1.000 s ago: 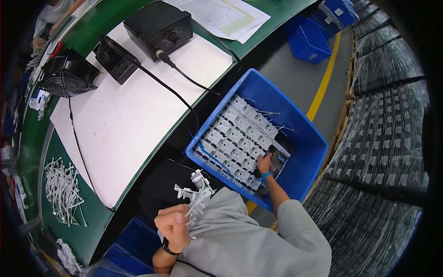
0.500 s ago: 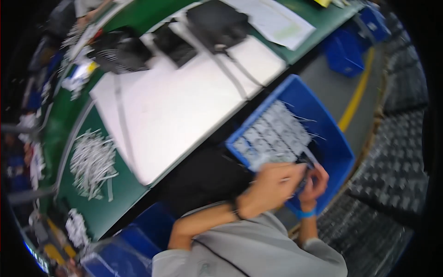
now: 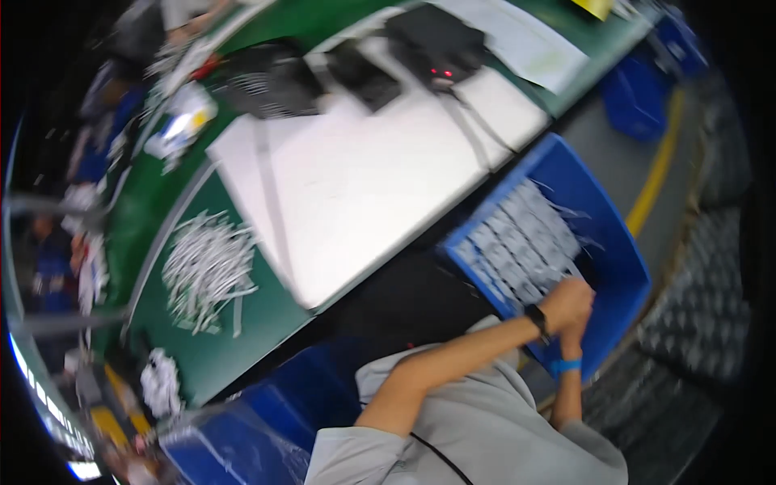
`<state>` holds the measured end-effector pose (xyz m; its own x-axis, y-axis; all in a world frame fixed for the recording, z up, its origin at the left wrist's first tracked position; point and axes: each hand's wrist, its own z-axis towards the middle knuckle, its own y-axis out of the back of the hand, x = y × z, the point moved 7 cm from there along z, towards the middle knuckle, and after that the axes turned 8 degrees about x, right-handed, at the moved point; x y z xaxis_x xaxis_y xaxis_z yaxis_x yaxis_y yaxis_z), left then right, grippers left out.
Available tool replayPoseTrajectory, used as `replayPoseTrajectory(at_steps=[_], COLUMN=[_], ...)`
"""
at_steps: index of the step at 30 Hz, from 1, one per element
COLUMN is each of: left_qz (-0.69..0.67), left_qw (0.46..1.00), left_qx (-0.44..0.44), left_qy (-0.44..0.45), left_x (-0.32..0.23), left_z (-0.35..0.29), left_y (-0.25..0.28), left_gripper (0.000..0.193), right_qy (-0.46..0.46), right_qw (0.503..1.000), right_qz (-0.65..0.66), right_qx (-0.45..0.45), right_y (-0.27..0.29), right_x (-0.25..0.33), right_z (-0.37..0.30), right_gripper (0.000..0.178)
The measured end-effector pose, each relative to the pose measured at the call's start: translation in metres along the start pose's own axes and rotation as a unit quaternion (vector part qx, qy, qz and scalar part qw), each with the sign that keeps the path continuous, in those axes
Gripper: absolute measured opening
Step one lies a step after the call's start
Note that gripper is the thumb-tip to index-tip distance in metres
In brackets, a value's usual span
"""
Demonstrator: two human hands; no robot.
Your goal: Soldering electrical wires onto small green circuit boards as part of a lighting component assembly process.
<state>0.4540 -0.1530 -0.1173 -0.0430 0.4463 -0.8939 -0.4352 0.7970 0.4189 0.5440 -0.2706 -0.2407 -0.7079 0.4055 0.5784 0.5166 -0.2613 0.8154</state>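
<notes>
Both my hands are close together over the near end of a blue bin (image 3: 608, 202). My left hand (image 3: 566, 304), with a dark band at the wrist, is closed; whatever it may hold is hidden and blurred. Just below it is my right hand (image 3: 574, 335), wearing a light-blue wristband, its fingers mostly covered by the left. Rows of small white pieces (image 3: 521, 238) lie packed along the left side of the bin, with thin white strips sticking out at their right edge.
A green workbench (image 3: 242, 360) carries a white sheet (image 3: 372, 190), a pile of thin white strips (image 3: 208, 271) and a black device (image 3: 436, 40) with red lights. Another blue bin (image 3: 634, 101) stands farther off. Stacked dark trays (image 3: 695, 283) are at the right; blue containers (image 3: 234, 432) lie lower left.
The whole view has shifted, so the bench and bin sit farther right in the picture. My hands have drawn closer together, the left now overlapping the right; a dark item seen between them is hidden now.
</notes>
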Motion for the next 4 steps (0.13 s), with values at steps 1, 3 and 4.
replayPoseTrajectory(at_steps=[1, 3, 4], left_qz=[-0.119, -0.127, -0.106], left_qw=[0.987, 0.990, 0.993], left_qx=[-0.051, -0.026, -0.031], left_qy=[0.100, 0.053, 0.051], left_x=[0.033, 0.022, 0.028], left_z=[-0.007, -0.011, -0.015], left_y=[-0.006, -0.015, -0.022], left_gripper=[0.025, 0.024, 0.034], right_qy=[0.062, -0.041, -0.051], right_qw=[0.997, 0.998, 0.995], right_qz=[-0.007, -0.037, -0.069], right_qx=[-0.048, 0.032, 0.053], right_y=[0.028, 0.015, 0.025], right_x=[0.082, 0.008, 0.014], right_z=[0.015, -0.004, -0.003], right_gripper=[0.016, 0.018, 0.027])
